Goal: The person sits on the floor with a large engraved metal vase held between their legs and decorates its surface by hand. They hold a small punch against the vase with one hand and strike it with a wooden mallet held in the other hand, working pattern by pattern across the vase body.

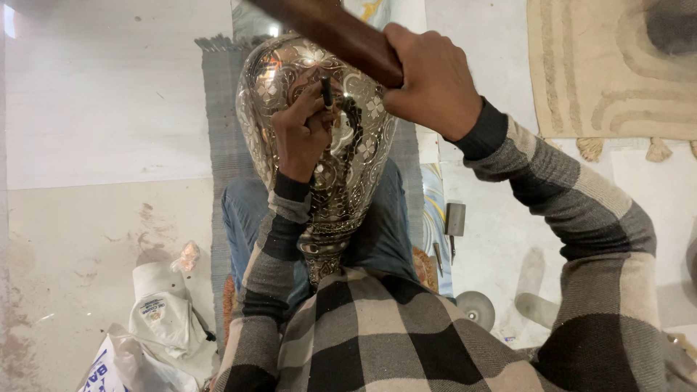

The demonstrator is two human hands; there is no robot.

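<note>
The engraved metal vase point(319, 152) lay on the person's lap, its long axis running away from the body. The left hand point(301, 134) pinched a small chisel point(327, 93) against its belly. Just above and beyond, the right hand point(432, 80) gripped a wooden mallet handle point(334, 33), raised over the chisel.

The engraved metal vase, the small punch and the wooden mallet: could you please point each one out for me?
engraved metal vase point(363, 156), head view, on its patterned belly.
small punch point(327, 91), head view, on the dark shaft above the left hand.
wooden mallet point(341, 33), head view, on its dark handle.
</note>
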